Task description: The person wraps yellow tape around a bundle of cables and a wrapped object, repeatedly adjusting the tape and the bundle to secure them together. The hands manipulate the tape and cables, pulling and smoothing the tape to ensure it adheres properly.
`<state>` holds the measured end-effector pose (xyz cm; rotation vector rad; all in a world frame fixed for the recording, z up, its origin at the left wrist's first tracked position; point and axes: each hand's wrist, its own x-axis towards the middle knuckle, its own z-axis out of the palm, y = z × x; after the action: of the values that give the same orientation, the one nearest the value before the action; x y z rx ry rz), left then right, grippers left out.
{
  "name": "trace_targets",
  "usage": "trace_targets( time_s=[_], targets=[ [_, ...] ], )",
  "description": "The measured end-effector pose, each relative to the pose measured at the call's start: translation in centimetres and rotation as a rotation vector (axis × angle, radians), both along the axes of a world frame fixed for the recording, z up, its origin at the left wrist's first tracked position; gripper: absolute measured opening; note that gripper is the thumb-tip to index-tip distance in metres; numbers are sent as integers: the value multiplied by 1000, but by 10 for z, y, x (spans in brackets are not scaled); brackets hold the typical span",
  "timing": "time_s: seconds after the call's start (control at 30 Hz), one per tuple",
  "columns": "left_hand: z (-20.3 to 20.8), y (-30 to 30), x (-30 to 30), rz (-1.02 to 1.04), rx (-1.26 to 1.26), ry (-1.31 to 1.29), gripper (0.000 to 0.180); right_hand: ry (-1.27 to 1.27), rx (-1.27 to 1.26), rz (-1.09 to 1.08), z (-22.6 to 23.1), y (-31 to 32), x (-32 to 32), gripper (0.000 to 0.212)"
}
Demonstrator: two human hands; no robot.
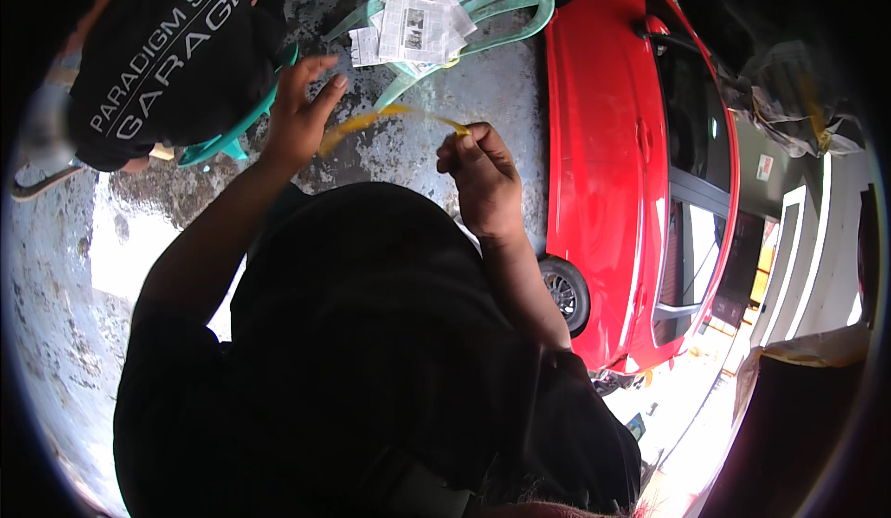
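A thin yellow strip of what looks like masking tape (394, 110) arches through the air in front of me, blurred in its left part. My right hand (484, 176) pinches its right end between thumb and fingers. The strip's other end hangs beside the wrist side of my left hand (301, 114), whose thumb and fingers are spread apart. Whether that end touches the left hand, I cannot tell. Beyond both hands, newspaper sheets (415, 33) lie on a green plastic chair (531, 0).
A red car (599, 165) stands close on my right, its wheel (562, 293) near my right elbow. To the far left, a person in a black printed shirt (181, 49) sits bent over on a teal plastic chair (227, 140). The concrete floor (56, 304) is worn and patchy.
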<state>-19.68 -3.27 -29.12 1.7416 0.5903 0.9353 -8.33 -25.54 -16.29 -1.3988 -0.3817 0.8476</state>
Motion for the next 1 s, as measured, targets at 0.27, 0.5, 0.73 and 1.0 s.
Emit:
trace_targets(
  time_s=[0.27,0.5,0.73,1.0],
  targets=[
    [-61,-66,-35,-331,-724,199,32,190,-63,-6,-24,-55,7,19],
    [-4,-137,-8,-739,-958,177,51,220,-208,24,-53,-71,-5,23],
    [-13,-136,20,-513,-1097,-22,33,63,-341,193,-63,-87,-13,20],
    [-5,-104,10,-478,-1025,-101,33,-12,-404,298,-67,-86,-21,20]
  ],
)
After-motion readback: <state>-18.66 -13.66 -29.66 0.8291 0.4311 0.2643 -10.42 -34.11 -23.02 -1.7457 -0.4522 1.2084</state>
